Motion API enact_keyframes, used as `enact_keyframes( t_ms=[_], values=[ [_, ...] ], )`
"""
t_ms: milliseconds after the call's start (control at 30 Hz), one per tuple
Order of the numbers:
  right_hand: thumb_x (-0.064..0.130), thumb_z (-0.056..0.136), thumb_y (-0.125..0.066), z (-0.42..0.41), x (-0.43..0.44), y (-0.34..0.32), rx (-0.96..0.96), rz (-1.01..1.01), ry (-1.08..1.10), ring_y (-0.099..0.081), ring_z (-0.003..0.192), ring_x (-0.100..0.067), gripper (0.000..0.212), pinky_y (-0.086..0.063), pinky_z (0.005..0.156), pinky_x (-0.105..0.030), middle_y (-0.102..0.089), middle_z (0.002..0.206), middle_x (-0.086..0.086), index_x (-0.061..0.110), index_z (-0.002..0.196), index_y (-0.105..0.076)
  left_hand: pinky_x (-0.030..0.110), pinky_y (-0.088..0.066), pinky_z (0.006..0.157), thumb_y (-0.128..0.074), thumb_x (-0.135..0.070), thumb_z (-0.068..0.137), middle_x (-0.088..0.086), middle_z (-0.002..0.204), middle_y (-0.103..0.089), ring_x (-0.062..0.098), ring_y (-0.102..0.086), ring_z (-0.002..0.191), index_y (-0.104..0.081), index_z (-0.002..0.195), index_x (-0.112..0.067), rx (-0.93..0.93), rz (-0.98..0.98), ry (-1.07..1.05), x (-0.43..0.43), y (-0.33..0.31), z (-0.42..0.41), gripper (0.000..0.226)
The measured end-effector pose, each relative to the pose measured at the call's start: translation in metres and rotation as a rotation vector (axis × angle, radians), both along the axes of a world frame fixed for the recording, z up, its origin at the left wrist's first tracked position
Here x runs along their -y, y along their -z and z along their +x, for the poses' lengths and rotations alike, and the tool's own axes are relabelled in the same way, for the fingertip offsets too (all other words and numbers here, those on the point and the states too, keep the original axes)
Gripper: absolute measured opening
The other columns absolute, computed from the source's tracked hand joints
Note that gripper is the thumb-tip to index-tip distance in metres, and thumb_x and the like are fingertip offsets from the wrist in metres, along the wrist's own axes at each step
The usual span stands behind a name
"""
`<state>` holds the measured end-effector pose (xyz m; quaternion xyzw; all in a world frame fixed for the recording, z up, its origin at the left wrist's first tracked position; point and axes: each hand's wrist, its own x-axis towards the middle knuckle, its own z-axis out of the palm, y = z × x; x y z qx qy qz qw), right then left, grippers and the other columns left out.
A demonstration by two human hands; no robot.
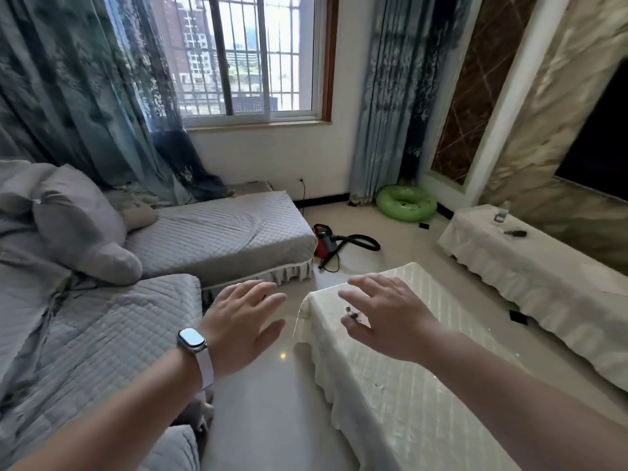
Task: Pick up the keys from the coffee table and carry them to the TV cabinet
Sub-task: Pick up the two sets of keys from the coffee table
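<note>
Metal, dark and partly shiny: keys (351, 315), small bunch, lying on the cream cloth of the coffee-table counter (401, 375) near its far-left corner, approx. 12 o'clock of the counter's middle.

Item handling (est.): light, rigid pieces on a loose ring, so likely to swing and jingle; not fragile. Cloth beneath looks glossy under a clear cover, so the bunch may slide if pushed. Best hold: pinch at ring or gather whole bunch into palm.

Right hand (390, 321): over the counter, fingers (365, 282) spread wide, empty; thumb tip just beside the keys, at their 6 o'clock; contact unclear.

Left hand (238, 329): over the floor, at 9 o'clock of the keys, well apart from them; fingers open, holding nothing; watch (192, 340) on wrist.

Destination: TV cabinet (530, 266), cloth-covered, at approx. 2 o'clock of the keys, across a floor gap. Already carries a small bottle (502, 212) and a dark object (515, 233), type n/k.
</note>
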<state>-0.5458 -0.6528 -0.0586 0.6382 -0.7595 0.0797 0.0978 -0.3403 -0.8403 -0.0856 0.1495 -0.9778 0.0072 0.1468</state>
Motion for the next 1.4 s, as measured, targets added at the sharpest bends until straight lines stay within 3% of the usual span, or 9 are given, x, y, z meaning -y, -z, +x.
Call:
enact_keyframes(
  t_ms=[233, 400, 667, 833, 1400],
  values=[
    [0.048, 0.089, -0.052, -0.025, 0.095, 0.002, 0.009, 0.048, 0.173, -0.043, 0.129, -0.026, 0.047, -0.031, 0.102, -0.039, -0.053, 0.139, -0.006, 0.021, 0.128, -0.057, 0.043, -0.043, 0.096, -0.047, -0.044, 0.089, 0.002, 0.123, -0.063, 0.028, -0.054, 0.118, -0.059, 0.116, -0.023, -0.050, 0.007, 0.145, 0.128, 0.008, -0.053, 0.037],
    [0.050, 0.089, -0.048, -0.041, 0.129, 0.008, 0.041, 0.050, 0.273, -0.041, 0.130, -0.025, 0.049, -0.029, 0.103, -0.041, -0.050, 0.142, -0.004, 0.023, 0.130, -0.054, 0.043, -0.043, 0.096, -0.049, -0.043, 0.088, 0.002, 0.121, -0.063, 0.027, -0.055, 0.117, -0.059, 0.115, -0.023, -0.049, 0.017, 0.246, 0.173, 0.011, -0.094, 0.035],
    [0.057, 0.087, -0.037, -0.096, 0.140, 0.026, 0.092, 0.081, 0.417, -0.041, 0.129, -0.025, 0.057, -0.029, 0.104, -0.043, -0.050, 0.142, -0.003, 0.025, 0.132, -0.051, 0.045, -0.040, 0.100, -0.042, -0.046, 0.092, 0.003, 0.130, -0.060, 0.027, -0.051, 0.123, -0.056, 0.124, -0.023, -0.001, 0.076, 0.358, 0.205, 0.020, -0.170, 0.042],
    [0.053, 0.089, -0.045, -0.152, 0.148, 0.046, 0.129, 0.083, 0.473, -0.040, 0.130, -0.025, 0.052, -0.026, 0.106, -0.043, -0.049, 0.143, -0.003, 0.026, 0.133, -0.051, 0.047, -0.038, 0.102, -0.042, -0.045, 0.092, 0.004, 0.129, -0.060, 0.027, -0.051, 0.123, -0.057, 0.123, -0.022, 0.038, 0.082, 0.425, 0.211, 0.033, -0.229, 0.042],
    [0.055, 0.090, -0.037, -0.377, 0.174, 0.155, 0.340, 0.221, 0.575, -0.031, 0.134, -0.024, 0.055, -0.020, 0.108, -0.041, -0.040, 0.148, -0.002, 0.027, 0.138, -0.042, 0.048, -0.038, 0.103, -0.044, -0.048, 0.090, 0.005, 0.130, -0.060, 0.029, -0.051, 0.123, -0.058, 0.124, -0.022, 0.282, 0.070, 0.509, 0.237, 0.097, -0.498, 0.045]
  ],
)
